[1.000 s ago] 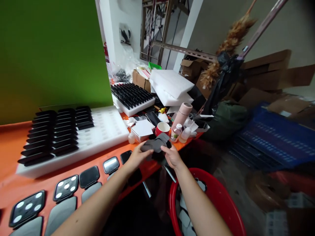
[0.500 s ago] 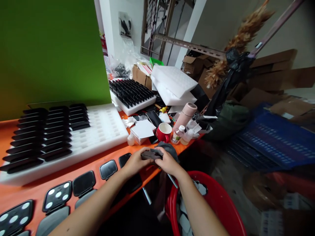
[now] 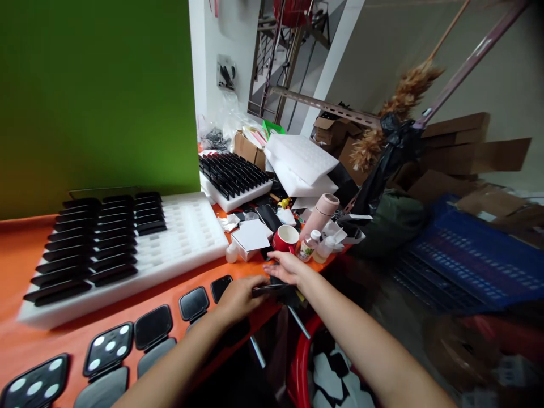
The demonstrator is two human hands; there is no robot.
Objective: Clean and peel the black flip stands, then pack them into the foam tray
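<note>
My left hand (image 3: 241,299) is closed on the edge of a thin, dark flat case (image 3: 272,288), held almost edge-on over the table's front edge. Just beyond it is my right hand (image 3: 287,268), its fingers stretched out and apart, close to the dark material by the case; whether it touches that is hard to see. Opened black compact cases lie in a row to the left, among them a small one (image 3: 194,303) and one with white dots (image 3: 109,348). A red mug (image 3: 285,238) stands right behind my right hand.
On the orange table (image 3: 170,294), a white foam tray (image 3: 182,226) holds rows of upright black cases. A pink flask (image 3: 319,216), small bottles and a white box (image 3: 252,236) stand behind my hands. Below right, a red tub (image 3: 299,362) contains white and black pieces.
Both hands were together on a dark folded piece with grey cloth behind. Now my right hand has opened away from it, and my left hand holds a flat dark case. The view has shifted slightly.
</note>
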